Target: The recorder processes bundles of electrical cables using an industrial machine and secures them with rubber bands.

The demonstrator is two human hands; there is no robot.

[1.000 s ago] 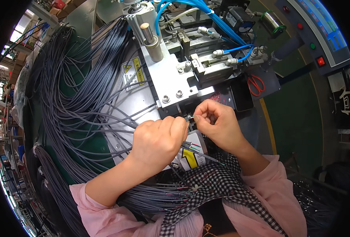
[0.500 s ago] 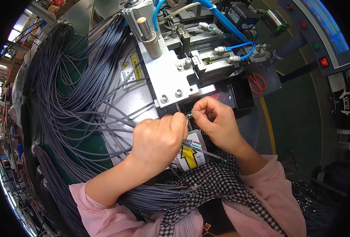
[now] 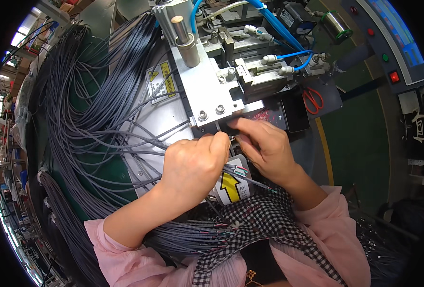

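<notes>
My left hand point(image 3: 195, 162) is closed in a fist around a few grey braided cables. Their stripped ends point(image 3: 238, 170), with red, green and white wires, stick out below its fingers. Just beside its knuckles is my right hand point(image 3: 267, 150), with index finger and thumb apart. That index fingertip reaches under the front edge of the machine's metal plate point(image 3: 212, 91), and the thumb is close to a small shiny tip at my left fist. What lies under the plate edge is hidden.
Long grey cables point(image 3: 78, 119) cover the left side, and a cable bundle point(image 3: 188, 237) with stripped ends lies across my lap. Blue air hoses point(image 3: 281, 26), a solder spool point(image 3: 336, 26), red-handled scissors point(image 3: 313, 100) and a control panel point(image 3: 389, 57) are at the right.
My right thumb and index finger have come apart from their pinch, and the index finger has stretched toward the plate. My left fist stays closed at nearly the same place.
</notes>
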